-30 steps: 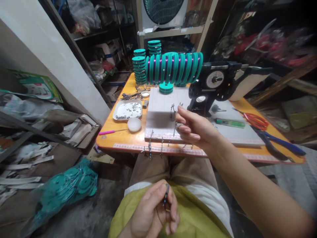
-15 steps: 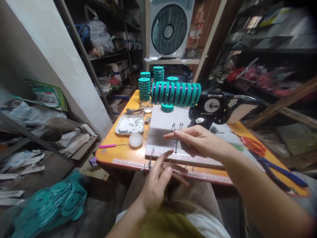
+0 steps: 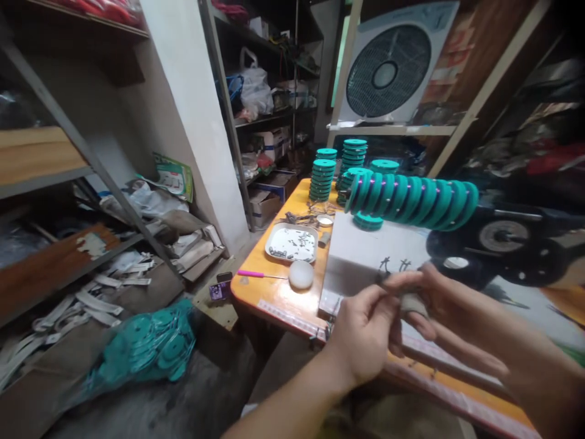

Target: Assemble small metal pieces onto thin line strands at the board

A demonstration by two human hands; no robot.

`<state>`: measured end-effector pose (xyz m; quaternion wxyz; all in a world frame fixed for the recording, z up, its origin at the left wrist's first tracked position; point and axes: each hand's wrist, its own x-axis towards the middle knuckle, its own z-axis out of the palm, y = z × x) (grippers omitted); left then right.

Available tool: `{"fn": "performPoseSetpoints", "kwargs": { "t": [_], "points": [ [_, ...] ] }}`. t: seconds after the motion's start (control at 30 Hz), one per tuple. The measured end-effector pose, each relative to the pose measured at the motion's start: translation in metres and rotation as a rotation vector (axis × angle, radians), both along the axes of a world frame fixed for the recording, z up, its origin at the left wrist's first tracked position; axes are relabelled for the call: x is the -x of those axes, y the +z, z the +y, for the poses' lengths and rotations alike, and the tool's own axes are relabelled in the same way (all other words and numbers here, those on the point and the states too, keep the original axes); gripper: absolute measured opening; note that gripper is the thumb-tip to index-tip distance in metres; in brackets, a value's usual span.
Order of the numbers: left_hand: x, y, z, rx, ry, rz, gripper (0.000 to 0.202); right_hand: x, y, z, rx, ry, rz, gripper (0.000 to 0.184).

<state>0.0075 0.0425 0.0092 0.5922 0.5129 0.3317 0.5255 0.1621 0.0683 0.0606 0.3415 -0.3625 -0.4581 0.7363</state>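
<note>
My left hand (image 3: 363, 332) and my right hand (image 3: 445, 305) meet fingertip to fingertip above the near edge of a white board (image 3: 365, 253). Between the fingertips sits a small dark piece (image 3: 382, 279), pinched from both sides; it is too small to make out. A pale wrap (image 3: 414, 303) covers one finger of my right hand. Two small wire hooks (image 3: 393, 264) stand on the board just behind the hands. Above them a row of teal spools (image 3: 411, 198) wound with purple thread sits on the shaft of a black winding machine (image 3: 503, 244).
The orange table (image 3: 274, 292) carries a metal tray (image 3: 292, 242) of small parts, a white round pad (image 3: 300, 274), a pink-handled tool (image 3: 256, 274) and stacks of teal spools (image 3: 323, 180). A bag of teal spools (image 3: 146, 347) lies on the floor. Shelves and a fan (image 3: 388, 70) stand behind.
My left hand rose from my lap to meet my right hand over the board's edge. The view swung up and to the left.
</note>
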Motion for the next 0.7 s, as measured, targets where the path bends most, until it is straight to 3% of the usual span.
{"fn": "performPoseSetpoints", "kwargs": {
  "t": [0.17, 0.3, 0.43, 0.53, 0.7],
  "points": [
    [-0.012, -0.002, -0.006, 0.025, 0.073, -0.089, 0.043, 0.016, 0.000, 0.004, 0.286, -0.196, 0.161, 0.046],
    [-0.018, -0.002, -0.008, 0.087, 0.046, -0.255, 0.045, 0.027, 0.002, 0.003, 0.366, -0.310, 0.265, 0.047],
    [-0.019, -0.004, -0.017, 0.141, -0.019, -0.366, 0.044, 0.027, 0.004, 0.003, 0.372, -0.332, 0.301, 0.047],
    [-0.021, -0.014, -0.031, 0.186, -0.088, -0.368, 0.048, 0.020, 0.005, 0.005, 0.286, -0.379, 0.367, 0.045],
    [-0.021, -0.034, -0.047, 0.283, -0.223, -0.488, 0.047, 0.007, 0.004, 0.005, 0.214, -0.278, 0.345, 0.044]
  ]
}}
